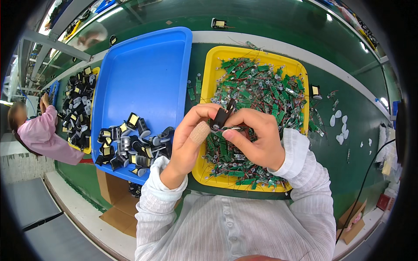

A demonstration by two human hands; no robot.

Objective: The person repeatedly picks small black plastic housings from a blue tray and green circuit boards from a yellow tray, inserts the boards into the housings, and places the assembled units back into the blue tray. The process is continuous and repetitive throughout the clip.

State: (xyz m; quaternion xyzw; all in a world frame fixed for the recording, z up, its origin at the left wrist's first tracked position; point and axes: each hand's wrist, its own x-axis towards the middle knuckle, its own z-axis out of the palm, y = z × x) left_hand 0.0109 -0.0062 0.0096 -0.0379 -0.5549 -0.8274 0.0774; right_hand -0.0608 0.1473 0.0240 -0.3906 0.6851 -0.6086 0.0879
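Above the yellow tray point(210, 82), head view: two bare hands, brought together. Left hand point(187, 141): thumb wrapped in a tan bandage; fingers closed on a small black housing point(222, 116), which is tilted and sits between the two hands. Right hand point(263, 141): fingers pinching a thin dark piece point(235, 128) against the housing's lower end; its exact kind is partly hidden.

Yellow tray, contents: heaped green circuit boards point(250, 74) with thin wires and small round grey parts. Blue tray point(143, 78), just left: black units point(130, 145) with pale yellow patches, gathered at the near end. Green surface point(365, 113), right side: white oval pieces point(332, 120), loose; one black unit point(315, 92) beside the yellow tray. Far left: a co-worker in pink point(48, 128), seated by a second yellow tray point(88, 149) full of black and grey parts.
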